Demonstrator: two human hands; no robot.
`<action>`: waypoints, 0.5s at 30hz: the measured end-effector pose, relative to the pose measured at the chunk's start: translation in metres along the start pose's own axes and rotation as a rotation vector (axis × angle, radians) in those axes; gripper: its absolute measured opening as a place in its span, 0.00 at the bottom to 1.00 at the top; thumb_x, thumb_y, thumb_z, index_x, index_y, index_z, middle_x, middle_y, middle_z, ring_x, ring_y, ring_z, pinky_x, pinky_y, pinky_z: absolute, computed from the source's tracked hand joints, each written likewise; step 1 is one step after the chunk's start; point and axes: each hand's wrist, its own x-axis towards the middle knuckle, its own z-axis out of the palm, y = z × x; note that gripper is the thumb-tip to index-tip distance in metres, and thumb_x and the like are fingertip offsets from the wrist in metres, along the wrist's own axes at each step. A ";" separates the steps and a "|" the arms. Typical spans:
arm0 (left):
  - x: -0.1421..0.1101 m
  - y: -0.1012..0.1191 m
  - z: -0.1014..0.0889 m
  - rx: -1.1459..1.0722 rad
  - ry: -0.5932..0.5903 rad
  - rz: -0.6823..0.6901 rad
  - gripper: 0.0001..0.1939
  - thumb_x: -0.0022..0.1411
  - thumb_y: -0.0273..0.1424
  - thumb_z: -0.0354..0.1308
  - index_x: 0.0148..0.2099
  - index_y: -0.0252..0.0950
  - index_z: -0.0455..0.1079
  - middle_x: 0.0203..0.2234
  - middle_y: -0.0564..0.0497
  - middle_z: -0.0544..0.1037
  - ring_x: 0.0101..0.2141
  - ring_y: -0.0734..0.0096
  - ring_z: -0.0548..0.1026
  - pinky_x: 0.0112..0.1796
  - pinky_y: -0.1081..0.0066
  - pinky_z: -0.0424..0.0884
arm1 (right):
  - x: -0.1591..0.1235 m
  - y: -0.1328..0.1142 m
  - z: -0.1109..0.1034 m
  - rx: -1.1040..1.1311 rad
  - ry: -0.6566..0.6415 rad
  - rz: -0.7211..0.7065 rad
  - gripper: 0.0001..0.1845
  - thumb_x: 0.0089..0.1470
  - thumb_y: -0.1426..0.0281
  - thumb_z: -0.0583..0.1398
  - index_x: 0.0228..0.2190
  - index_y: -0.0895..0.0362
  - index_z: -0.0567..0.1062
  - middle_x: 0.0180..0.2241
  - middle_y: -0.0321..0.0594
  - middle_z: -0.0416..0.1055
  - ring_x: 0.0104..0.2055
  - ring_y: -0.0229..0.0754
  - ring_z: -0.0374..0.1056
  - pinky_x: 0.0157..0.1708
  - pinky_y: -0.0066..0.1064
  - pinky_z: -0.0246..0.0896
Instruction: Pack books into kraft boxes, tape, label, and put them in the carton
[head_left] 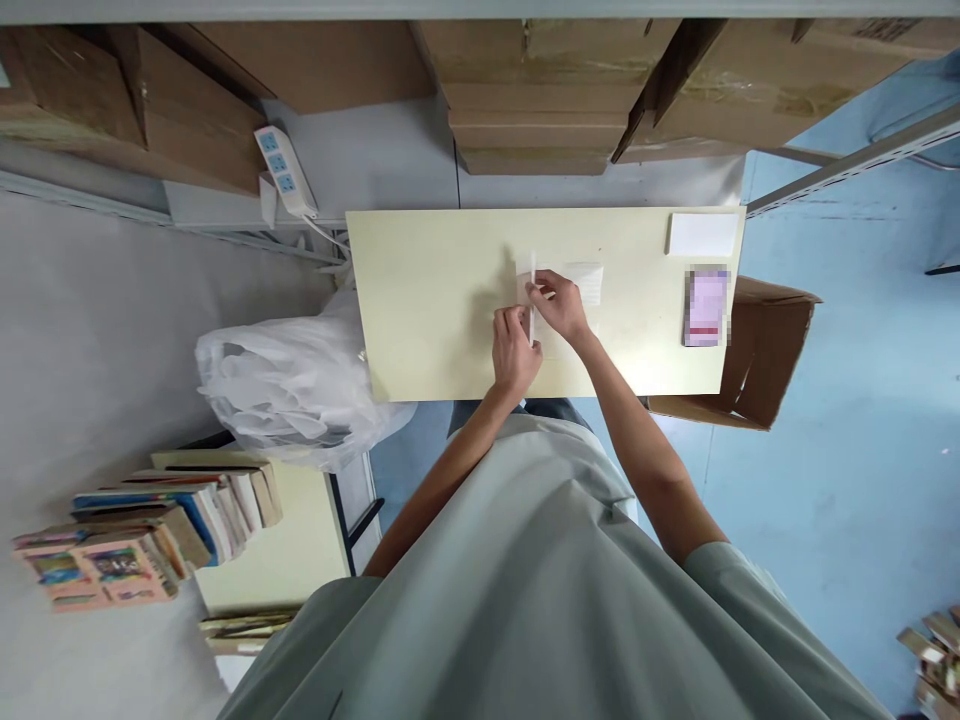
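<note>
My left hand (pixel 515 348) and my right hand (pixel 559 304) are close together over the middle of the pale yellow table (pixel 427 300). Both have their fingers closed on a thin white strip (pixel 533 262), held nearly upright on edge, with the right hand higher up and the left near its lower end. A faint translucent film seems to extend left from the strip; its exact form is hard to make out. Just right of my right hand, a white translucent sheet (pixel 589 282) lies flat on the table, partly hidden by the hand.
A white rectangular piece (pixel 703 234) and a blurred pinkish phone-like item (pixel 705 308) lie at the table's right end. An open cardboard box (pixel 772 350) stands beyond it. Left are a plastic bag (pixel 292 385) and books (pixel 180 515). Behind are a power strip (pixel 287 172) and cartons (pixel 536 130).
</note>
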 end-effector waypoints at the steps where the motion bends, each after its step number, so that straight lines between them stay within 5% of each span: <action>1: -0.005 0.002 0.003 0.001 -0.014 0.020 0.31 0.61 0.17 0.62 0.63 0.41 0.62 0.59 0.37 0.72 0.65 0.48 0.73 0.64 0.50 0.74 | -0.003 0.002 -0.004 -0.004 0.016 0.012 0.22 0.72 0.58 0.55 0.52 0.56 0.82 0.51 0.46 0.83 0.45 0.47 0.79 0.49 0.37 0.75; 7: -0.014 -0.002 0.019 0.003 -0.192 0.188 0.28 0.70 0.20 0.57 0.70 0.38 0.64 0.65 0.33 0.72 0.71 0.47 0.69 0.71 0.47 0.65 | -0.013 0.023 -0.020 -0.099 0.101 0.117 0.20 0.71 0.63 0.52 0.42 0.57 0.82 0.45 0.47 0.80 0.39 0.46 0.75 0.46 0.36 0.72; 11: -0.010 -0.010 0.030 0.114 -0.327 0.258 0.25 0.71 0.19 0.51 0.66 0.36 0.71 0.66 0.32 0.74 0.68 0.45 0.73 0.69 0.46 0.68 | -0.014 0.038 -0.022 -0.174 0.100 0.157 0.21 0.69 0.68 0.53 0.53 0.59 0.82 0.47 0.49 0.81 0.41 0.47 0.76 0.50 0.37 0.72; 15: -0.007 -0.014 0.031 0.183 -0.417 0.290 0.29 0.63 0.16 0.55 0.64 0.36 0.73 0.67 0.34 0.73 0.68 0.42 0.72 0.68 0.43 0.69 | -0.024 0.042 -0.020 -0.251 0.160 0.205 0.28 0.69 0.71 0.54 0.66 0.59 0.76 0.54 0.54 0.78 0.44 0.47 0.78 0.54 0.41 0.73</action>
